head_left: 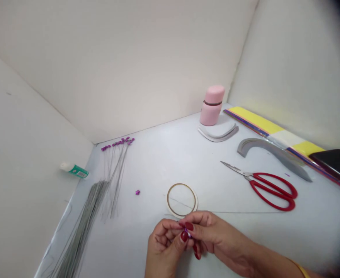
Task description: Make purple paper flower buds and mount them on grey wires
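Left hand (165,247) and right hand (213,237) both pinch a tiny purple flower bead (186,231) between fingertips, low over the white table (158,154), just below the round tape ring (182,199); red-handled scissors (267,186) lie to the right

Open tabletop (164,154) fills the frame's middle. A tape ring (182,199) lies just above the hands; scissors (270,186) block the right, a wire bundle (80,227) the lower left.
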Demonstrator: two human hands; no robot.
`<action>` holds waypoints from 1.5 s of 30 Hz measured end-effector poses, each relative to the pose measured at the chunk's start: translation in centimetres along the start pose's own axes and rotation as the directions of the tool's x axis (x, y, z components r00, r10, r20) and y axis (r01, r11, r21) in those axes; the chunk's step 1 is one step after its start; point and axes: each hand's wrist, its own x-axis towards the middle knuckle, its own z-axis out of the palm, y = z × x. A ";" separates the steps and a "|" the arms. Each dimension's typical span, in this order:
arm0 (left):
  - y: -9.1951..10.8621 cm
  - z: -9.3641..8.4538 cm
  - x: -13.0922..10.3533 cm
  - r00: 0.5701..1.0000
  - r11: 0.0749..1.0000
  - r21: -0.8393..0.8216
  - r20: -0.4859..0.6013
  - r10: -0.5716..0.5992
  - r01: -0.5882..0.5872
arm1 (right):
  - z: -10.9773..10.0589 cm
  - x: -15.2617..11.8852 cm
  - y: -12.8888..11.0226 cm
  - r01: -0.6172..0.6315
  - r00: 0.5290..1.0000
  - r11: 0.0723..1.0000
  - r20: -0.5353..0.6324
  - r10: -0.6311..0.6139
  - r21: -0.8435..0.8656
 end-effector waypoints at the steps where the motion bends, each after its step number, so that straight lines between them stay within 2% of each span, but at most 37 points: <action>1: -0.2 -0.2 0.1 1.000 1.000 -0.001 0.005 -0.006 0.006 | 0.0 0.0 0.1 -0.008 1.000 1.000 -0.002 0.008 0.017; 5: -0.7 -0.6 0.4 1.000 1.000 -0.011 0.011 -0.005 0.005 | 0.1 0.1 0.3 -0.020 1.000 0.998 -0.002 0.020 0.059; 8: -0.3 -0.3 0.2 1.000 1.000 -0.014 -0.010 -0.015 0.015 | 0.1 0.0 0.4 0.003 1.000 0.998 0.017 -0.004 0.057; 12: 0.3 0.4 -0.2 1.000 0.999 -0.037 0.014 0.004 -0.003 | 0.0 -0.1 0.5 0.048 0.998 0.999 0.036 -0.048 0.016; 21: 0.7 0.3 -0.5 0.998 0.999 0.034 -0.061 -0.011 0.013 | -0.5 0.3 0.7 -0.006 0.997 0.996 0.082 -0.001 0.085; 26: 0.7 0.4 -0.5 1.000 0.999 0.029 0.002 0.014 -0.014 | -0.7 0.4 0.8 0.003 0.998 0.997 0.062 -0.007 0.072; 31: 0.6 0.2 -0.5 0.999 0.998 0.060 -0.031 0.036 -0.034 | -0.5 0.3 0.8 0.009 0.998 0.998 0.067 -0.014 0.065; 36: 0.5 0.2 -0.5 0.992 0.995 0.060 0.098 0.078 -0.084 | -0.5 0.4 0.9 0.023 0.998 0.998 0.060 -0.026 0.054; 45: 0.3 -0.3 -0.3 0.998 1.000 -0.013 0.068 -0.001 0.002 | -1.0 0.5 0.6 -0.024 0.993 0.997 0.120 0.015 0.072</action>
